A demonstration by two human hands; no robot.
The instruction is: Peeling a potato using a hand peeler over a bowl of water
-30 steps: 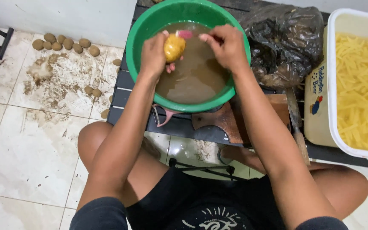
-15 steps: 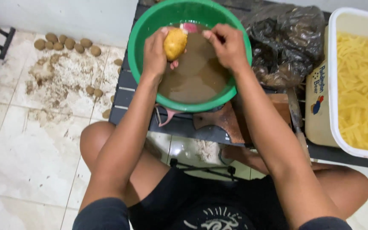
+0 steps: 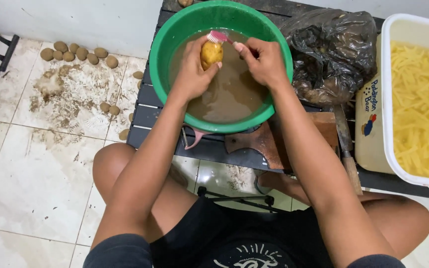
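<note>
Over murky water, smooth yellow potato (image 3: pixel 211 53), bristly pink brush (image 3: pixel 219 36)

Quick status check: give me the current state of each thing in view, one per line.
left hand: gripping the potato
potato: held above the water
right hand: holding the brush
pink brush: bristles at the potato's top
green basin: holds murky brown water
black bag: crumpled, open
white tub: full of cut potato strips
loose potatoes: unwashed, on the floor

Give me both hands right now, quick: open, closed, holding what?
Left hand: closed around a potato over the green basin.
Right hand: closed on a pink brush, bristles at the potato.
</note>
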